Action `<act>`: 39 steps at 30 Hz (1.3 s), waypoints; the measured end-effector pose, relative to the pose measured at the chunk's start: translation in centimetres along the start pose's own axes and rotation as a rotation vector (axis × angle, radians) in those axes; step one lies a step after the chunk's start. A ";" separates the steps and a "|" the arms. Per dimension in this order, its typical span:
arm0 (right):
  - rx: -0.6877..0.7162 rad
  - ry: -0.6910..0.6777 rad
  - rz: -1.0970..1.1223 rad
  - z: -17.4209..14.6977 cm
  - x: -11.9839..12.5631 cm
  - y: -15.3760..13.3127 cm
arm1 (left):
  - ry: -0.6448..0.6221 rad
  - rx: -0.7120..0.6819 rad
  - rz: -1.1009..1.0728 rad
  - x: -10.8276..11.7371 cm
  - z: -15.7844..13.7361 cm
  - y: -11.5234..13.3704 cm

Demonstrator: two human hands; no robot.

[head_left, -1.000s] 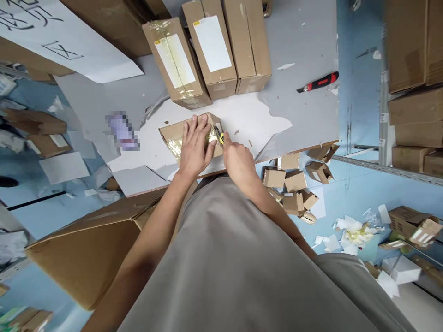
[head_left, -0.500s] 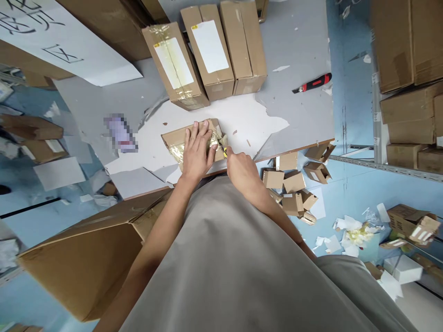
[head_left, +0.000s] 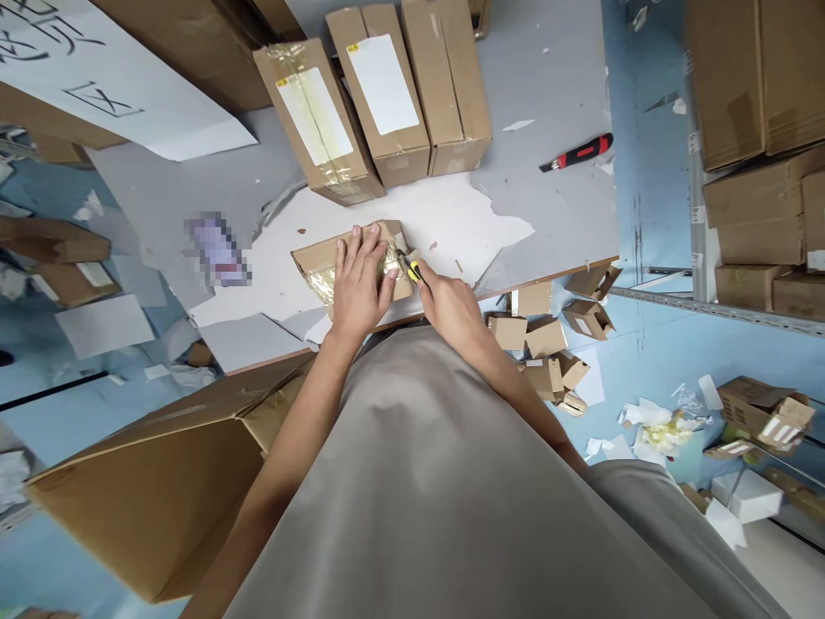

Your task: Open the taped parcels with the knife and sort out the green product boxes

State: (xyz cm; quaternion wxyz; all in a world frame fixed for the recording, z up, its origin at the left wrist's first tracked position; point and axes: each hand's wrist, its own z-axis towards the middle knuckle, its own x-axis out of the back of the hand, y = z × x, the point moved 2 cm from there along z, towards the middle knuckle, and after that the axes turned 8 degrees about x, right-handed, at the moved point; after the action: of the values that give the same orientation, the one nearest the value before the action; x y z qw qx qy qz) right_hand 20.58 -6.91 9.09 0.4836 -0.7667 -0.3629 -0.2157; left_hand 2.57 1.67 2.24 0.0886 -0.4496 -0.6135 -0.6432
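Note:
A small cardboard box [head_left: 313, 258] with shiny clear tape lies at the table's near edge, in the middle of the head view. My left hand [head_left: 359, 288] rests flat on top of it, fingers stretched out and pressing on the tape. In my right hand [head_left: 451, 305] is a yellow and black box cutter [head_left: 413, 271], gripped by its handle. Its front end meets the right end of the box, by the tape; the blade itself is too small to make out. A second box cutter [head_left: 583, 153], red and black, lies on the table far to the right.
Three upright cartons [head_left: 400, 94] stand behind the box. A blurred-out purple object [head_left: 219, 249] lies to the left. Beside my left arm is a big open carton [head_left: 161, 499]. Opened small boxes [head_left: 545, 335] and paper scraps litter the floor at right, near shelved cartons [head_left: 760, 206].
My right hand has shifted slightly, and more of the yellow box cutter shows at the box's right end. My left hand stays on the box. The whole view has moved a little.

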 end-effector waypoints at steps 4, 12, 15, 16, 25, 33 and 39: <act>-0.046 -0.065 -0.106 0.5 -0.5 -1.9 | 0.008 0.002 -0.005 -0.2 -0.1 0.2; -0.123 -0.020 -0.129 1.4 -1.7 -1.5 | -0.008 -0.020 0.008 -0.5 0.1 0.1; -0.105 0.070 -0.060 0.8 -2.4 0.2 | -0.017 -0.042 0.069 -0.4 0.2 -0.2; -0.078 0.095 -0.032 0.5 -2.7 0.9 | -0.013 -0.047 0.086 -0.3 0.2 -0.2; -0.278 0.374 -0.034 4.0 -4.6 16.4 | 0.061 -0.069 0.063 -0.2 0.5 -0.9; -0.273 0.389 0.012 6.8 -5.9 19.8 | 0.462 0.078 -0.031 3.0 -2.2 -3.0; 0.096 0.538 0.140 5.1 -4.6 9.0 | 0.605 0.626 -0.332 3.4 -4.9 -11.7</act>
State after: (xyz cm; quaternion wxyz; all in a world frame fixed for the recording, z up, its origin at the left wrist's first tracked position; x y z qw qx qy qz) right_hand 24.37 -6.36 -1.58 0.6121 -0.6812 -0.1774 -0.3603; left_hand -9.54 1.61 -2.97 0.2907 -0.0889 -0.7883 -0.5349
